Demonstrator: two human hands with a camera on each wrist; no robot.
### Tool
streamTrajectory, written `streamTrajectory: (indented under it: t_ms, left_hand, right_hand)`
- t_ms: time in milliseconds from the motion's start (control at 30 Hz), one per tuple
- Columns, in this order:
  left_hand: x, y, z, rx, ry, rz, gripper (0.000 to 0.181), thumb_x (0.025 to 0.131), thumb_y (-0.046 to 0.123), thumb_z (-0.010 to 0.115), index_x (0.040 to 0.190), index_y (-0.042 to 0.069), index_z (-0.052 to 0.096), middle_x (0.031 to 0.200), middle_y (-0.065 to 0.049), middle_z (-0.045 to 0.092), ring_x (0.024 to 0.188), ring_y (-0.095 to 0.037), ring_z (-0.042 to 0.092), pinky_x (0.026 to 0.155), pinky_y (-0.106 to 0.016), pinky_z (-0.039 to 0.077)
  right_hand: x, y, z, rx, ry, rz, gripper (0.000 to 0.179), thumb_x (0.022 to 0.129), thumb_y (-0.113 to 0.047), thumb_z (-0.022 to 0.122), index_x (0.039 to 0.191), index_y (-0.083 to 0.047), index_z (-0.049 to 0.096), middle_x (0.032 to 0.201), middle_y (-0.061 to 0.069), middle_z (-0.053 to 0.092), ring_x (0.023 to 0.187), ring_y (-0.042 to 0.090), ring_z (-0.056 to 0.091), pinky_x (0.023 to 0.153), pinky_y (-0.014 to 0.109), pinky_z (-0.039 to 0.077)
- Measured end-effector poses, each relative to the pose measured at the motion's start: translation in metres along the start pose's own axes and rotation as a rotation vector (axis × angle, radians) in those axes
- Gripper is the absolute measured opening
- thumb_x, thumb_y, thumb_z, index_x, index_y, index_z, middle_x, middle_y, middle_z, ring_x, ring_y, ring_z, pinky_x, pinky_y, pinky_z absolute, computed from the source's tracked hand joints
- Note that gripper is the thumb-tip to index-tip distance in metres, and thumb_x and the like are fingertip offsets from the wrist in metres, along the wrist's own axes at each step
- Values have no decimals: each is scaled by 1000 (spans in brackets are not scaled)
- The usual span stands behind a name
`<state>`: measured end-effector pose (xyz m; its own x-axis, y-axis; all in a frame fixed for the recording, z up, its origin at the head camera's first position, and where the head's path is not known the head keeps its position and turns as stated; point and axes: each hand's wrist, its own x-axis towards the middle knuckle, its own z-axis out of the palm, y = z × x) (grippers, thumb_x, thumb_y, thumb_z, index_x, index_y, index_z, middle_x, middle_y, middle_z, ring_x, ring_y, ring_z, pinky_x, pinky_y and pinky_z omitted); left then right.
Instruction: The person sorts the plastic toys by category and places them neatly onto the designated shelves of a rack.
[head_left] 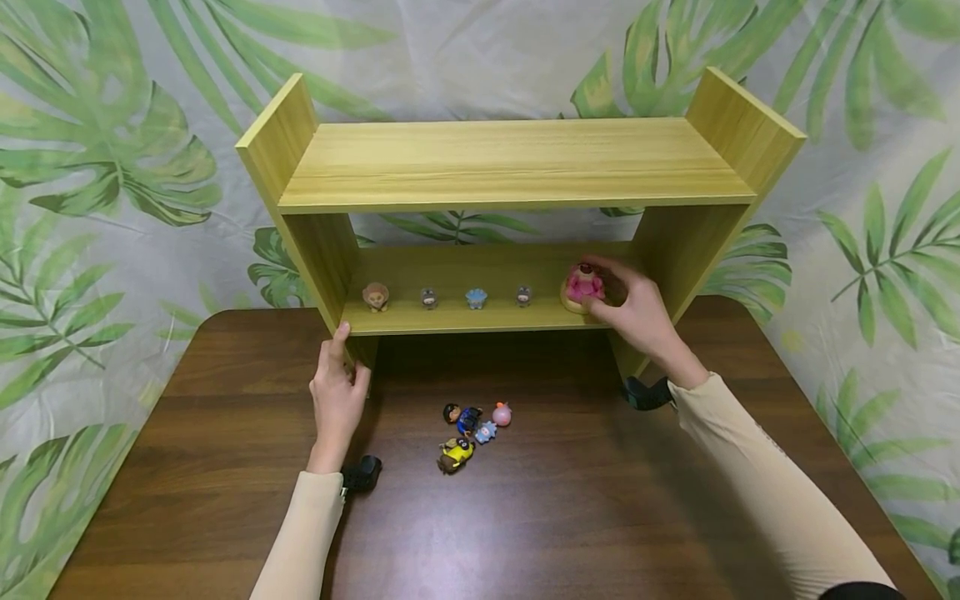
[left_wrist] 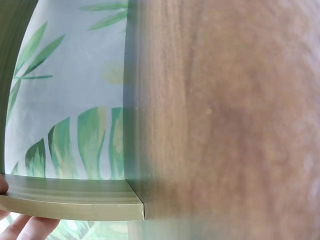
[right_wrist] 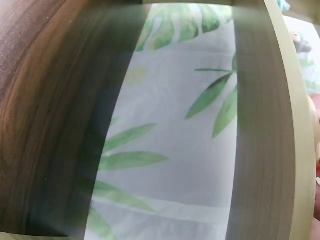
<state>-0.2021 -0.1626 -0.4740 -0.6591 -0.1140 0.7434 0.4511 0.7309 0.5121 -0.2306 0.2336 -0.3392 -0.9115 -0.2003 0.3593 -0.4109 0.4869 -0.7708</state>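
My right hand (head_left: 637,308) grips a pink figurine (head_left: 584,285) with a round pale base, at the right end of the middle board of a wooden shelf (head_left: 517,162). In the right wrist view only a sliver of that hand shows at the right edge. My left hand (head_left: 339,396) holds the shelf's left side panel (left_wrist: 75,197) low down, thumb on one face and fingers on the other. Left of the pink figurine, spaced in a row, stand a grey figurine (head_left: 523,296), a blue figurine (head_left: 476,299), another grey figurine (head_left: 428,298) and a brown lion-like figurine (head_left: 376,297).
Below the shelf's front, a loose group lies on the dark wooden table (head_left: 570,517): a black-haired doll in blue (head_left: 467,418), a yellow-clad figure (head_left: 456,454), a small blue figure (head_left: 486,432) and a round pink toy (head_left: 502,414). Behind hangs a leaf-patterned cloth (head_left: 480,58).
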Motion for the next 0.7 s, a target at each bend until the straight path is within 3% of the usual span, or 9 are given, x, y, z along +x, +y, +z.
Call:
streamTrajectory:
  t_ms: [233, 567, 700]
  left_hand:
    - [1, 0, 0, 0, 9, 0, 80, 81, -11, 52, 143, 34, 31, 93, -15, 47, 52, -17, 31, 47, -35, 28]
    - [1, 0, 0, -2, -1, -3, 78, 82, -11, 53, 142, 34, 32, 93, -16, 47, 51, -18, 32, 46, -35, 29]
    - [0, 0, -1, -2, 0, -3, 78, 82, -11, 53, 142, 34, 32, 93, -16, 47, 51, -18, 31, 46, -35, 28]
  right_hand:
    - [1, 4, 2, 19, 3, -11, 52, 87, -8, 64, 137, -2, 49, 130, 17, 53, 120, 29, 50, 99, 39, 38]
    - [-9, -28, -1, 93, 14, -14, 50, 87, 3, 61, 134, 10, 46, 132, 26, 49, 122, 38, 45, 100, 50, 33]
    - [-13, -27, -2, 125, 50, -36, 49, 86, 4, 60, 133, 8, 48, 133, 25, 49, 123, 38, 45, 101, 50, 33]
